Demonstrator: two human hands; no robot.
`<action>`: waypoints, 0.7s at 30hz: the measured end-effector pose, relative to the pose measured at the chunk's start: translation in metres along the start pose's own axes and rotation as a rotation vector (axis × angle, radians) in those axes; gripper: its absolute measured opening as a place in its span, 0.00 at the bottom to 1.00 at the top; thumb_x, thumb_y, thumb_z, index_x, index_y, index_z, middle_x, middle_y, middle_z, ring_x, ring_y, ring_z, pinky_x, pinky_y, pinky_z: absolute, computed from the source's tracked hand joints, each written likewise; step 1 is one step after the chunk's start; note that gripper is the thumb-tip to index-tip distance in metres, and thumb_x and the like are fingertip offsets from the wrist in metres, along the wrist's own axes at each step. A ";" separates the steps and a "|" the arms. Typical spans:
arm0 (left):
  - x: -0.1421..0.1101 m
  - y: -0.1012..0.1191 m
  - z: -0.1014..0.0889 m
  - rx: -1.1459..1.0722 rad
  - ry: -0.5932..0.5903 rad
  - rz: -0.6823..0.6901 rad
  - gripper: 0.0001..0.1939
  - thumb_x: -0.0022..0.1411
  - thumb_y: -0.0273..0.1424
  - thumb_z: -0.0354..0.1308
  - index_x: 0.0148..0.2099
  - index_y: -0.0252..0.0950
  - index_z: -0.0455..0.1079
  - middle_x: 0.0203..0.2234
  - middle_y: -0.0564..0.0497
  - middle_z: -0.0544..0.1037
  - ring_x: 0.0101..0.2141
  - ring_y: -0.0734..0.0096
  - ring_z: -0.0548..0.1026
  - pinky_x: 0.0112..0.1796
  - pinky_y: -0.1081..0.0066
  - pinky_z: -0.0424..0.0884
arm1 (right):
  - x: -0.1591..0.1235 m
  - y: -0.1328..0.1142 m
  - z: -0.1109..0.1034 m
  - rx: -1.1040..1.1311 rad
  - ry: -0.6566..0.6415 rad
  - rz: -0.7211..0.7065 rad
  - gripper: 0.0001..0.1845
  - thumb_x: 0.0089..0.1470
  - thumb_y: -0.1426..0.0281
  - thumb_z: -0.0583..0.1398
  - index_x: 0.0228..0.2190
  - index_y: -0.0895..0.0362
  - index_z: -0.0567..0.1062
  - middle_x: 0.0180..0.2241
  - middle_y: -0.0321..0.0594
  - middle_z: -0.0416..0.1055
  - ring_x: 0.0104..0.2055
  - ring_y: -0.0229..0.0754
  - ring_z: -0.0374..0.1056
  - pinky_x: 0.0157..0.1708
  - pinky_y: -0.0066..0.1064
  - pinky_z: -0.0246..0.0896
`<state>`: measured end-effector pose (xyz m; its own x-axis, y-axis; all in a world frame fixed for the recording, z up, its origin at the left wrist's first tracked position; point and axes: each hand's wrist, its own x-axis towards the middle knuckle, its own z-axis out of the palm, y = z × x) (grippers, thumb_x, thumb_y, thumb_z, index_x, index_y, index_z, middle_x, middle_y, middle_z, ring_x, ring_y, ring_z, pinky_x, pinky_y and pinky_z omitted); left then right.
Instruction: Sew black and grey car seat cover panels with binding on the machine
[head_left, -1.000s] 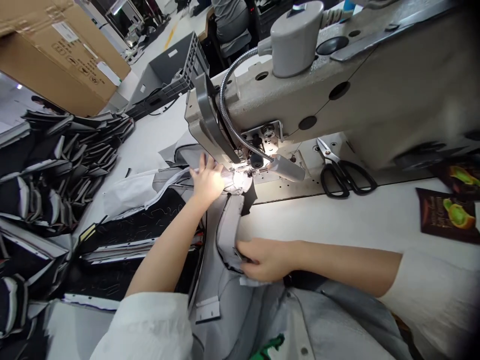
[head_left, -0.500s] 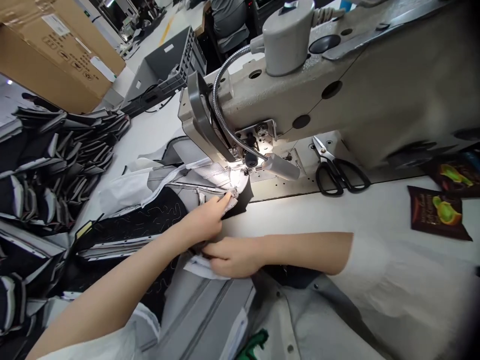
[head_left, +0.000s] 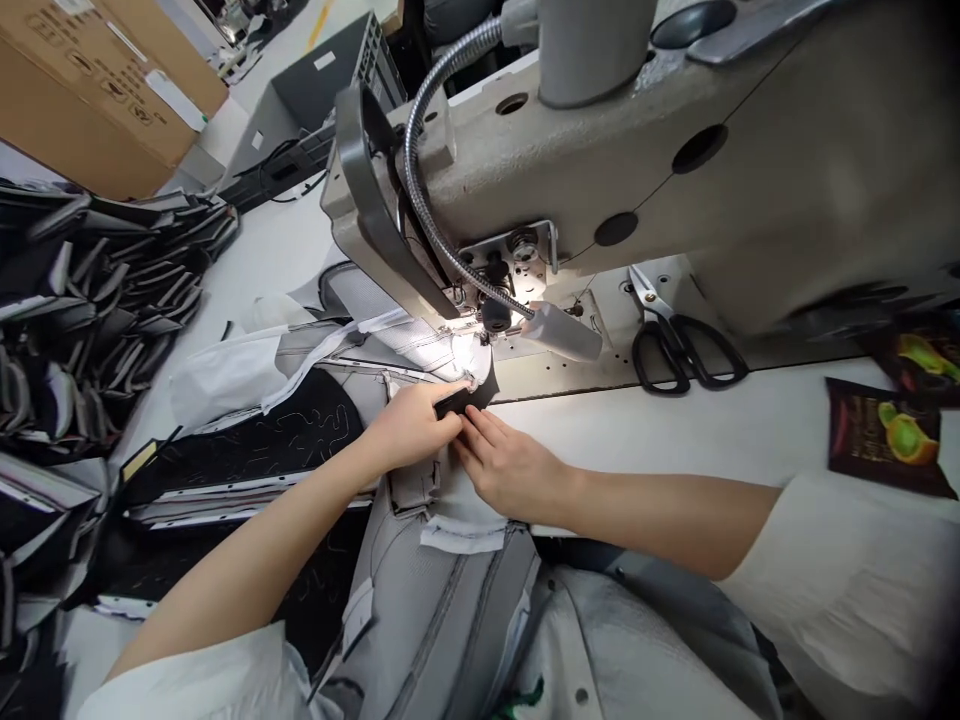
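A grey and black sewn fabric cover (head_left: 450, 590) hangs over the table's front edge and runs up to the needle area of the sewing machine (head_left: 487, 170). My left hand (head_left: 416, 425) is closed on the fabric edge just in front of the presser foot, thumb and index finger at a dark flap. Close beside it, my right hand (head_left: 514, 465) presses its fingertips together on the same fabric edge. A small lamp (head_left: 562, 330) on a bendy metal tube lights the needle area. The needle itself cannot be made out.
Black-handled scissors (head_left: 671, 340) lie on the machine bed to the right. Brown snack packets (head_left: 885, 435) are at the far right. Stacked dark fabric pieces (head_left: 97, 330) fill the left. Behind stand a grey crate (head_left: 307, 90) and a cardboard box (head_left: 97, 90).
My right hand has moved up and right from the lower fabric to the edge beside my left hand. My left hand stays near the needle area. The view has shifted closer to the machine.
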<state>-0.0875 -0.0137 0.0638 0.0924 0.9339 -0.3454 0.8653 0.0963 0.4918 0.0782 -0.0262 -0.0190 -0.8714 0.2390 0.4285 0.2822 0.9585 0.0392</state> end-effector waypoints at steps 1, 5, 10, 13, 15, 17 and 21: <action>0.001 0.001 0.001 0.020 -0.013 -0.004 0.26 0.51 0.28 0.51 0.54 0.37 0.70 0.49 0.52 0.74 0.50 0.62 0.71 0.53 0.68 0.66 | 0.000 0.000 0.000 0.007 0.009 0.000 0.22 0.57 0.73 0.50 0.49 0.75 0.70 0.49 0.68 0.66 0.53 0.58 0.64 0.53 0.49 0.58; 0.006 0.002 0.001 0.083 -0.032 0.008 0.27 0.52 0.28 0.50 0.56 0.37 0.69 0.50 0.51 0.73 0.51 0.62 0.70 0.53 0.67 0.65 | 0.002 0.004 0.000 0.033 0.014 -0.001 0.23 0.57 0.73 0.50 0.49 0.77 0.69 0.48 0.69 0.66 0.52 0.58 0.65 0.53 0.49 0.58; 0.017 0.006 -0.001 0.099 -0.039 0.054 0.24 0.55 0.29 0.49 0.54 0.36 0.70 0.50 0.51 0.73 0.51 0.63 0.71 0.54 0.67 0.65 | 0.013 0.007 0.003 0.058 -0.041 0.042 0.25 0.56 0.70 0.51 0.49 0.78 0.68 0.48 0.72 0.65 0.52 0.60 0.64 0.55 0.52 0.53; 0.026 0.007 -0.002 0.122 0.001 0.084 0.21 0.58 0.30 0.48 0.52 0.35 0.71 0.48 0.50 0.75 0.49 0.64 0.72 0.53 0.68 0.65 | 0.020 0.011 0.002 0.104 -0.075 0.072 0.27 0.56 0.65 0.52 0.47 0.77 0.70 0.47 0.71 0.66 0.52 0.62 0.62 0.56 0.55 0.48; 0.029 0.007 -0.002 0.145 0.037 0.115 0.21 0.59 0.30 0.47 0.52 0.34 0.71 0.48 0.48 0.75 0.49 0.64 0.72 0.52 0.69 0.65 | 0.022 0.014 0.001 0.139 -0.092 0.077 0.28 0.55 0.62 0.53 0.46 0.75 0.72 0.47 0.70 0.66 0.53 0.64 0.60 0.56 0.57 0.45; 0.030 0.007 -0.002 0.160 0.046 0.121 0.20 0.59 0.29 0.47 0.51 0.33 0.71 0.45 0.48 0.77 0.46 0.64 0.74 0.50 0.69 0.67 | 0.023 0.017 0.000 0.174 -0.112 0.077 0.29 0.53 0.59 0.54 0.44 0.72 0.73 0.48 0.69 0.66 0.54 0.66 0.58 0.55 0.59 0.44; 0.029 0.010 -0.005 0.139 0.002 0.074 0.14 0.59 0.29 0.47 0.36 0.33 0.74 0.24 0.53 0.76 0.27 0.68 0.73 0.32 0.71 0.70 | 0.028 0.016 0.000 0.199 -0.195 0.084 0.30 0.53 0.55 0.55 0.43 0.69 0.76 0.47 0.65 0.68 0.54 0.66 0.57 0.54 0.60 0.43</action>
<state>-0.0782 0.0160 0.0629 0.1577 0.9374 -0.3104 0.9159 -0.0214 0.4008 0.0585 -0.0046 -0.0064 -0.9143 0.3258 0.2405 0.2892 0.9411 -0.1753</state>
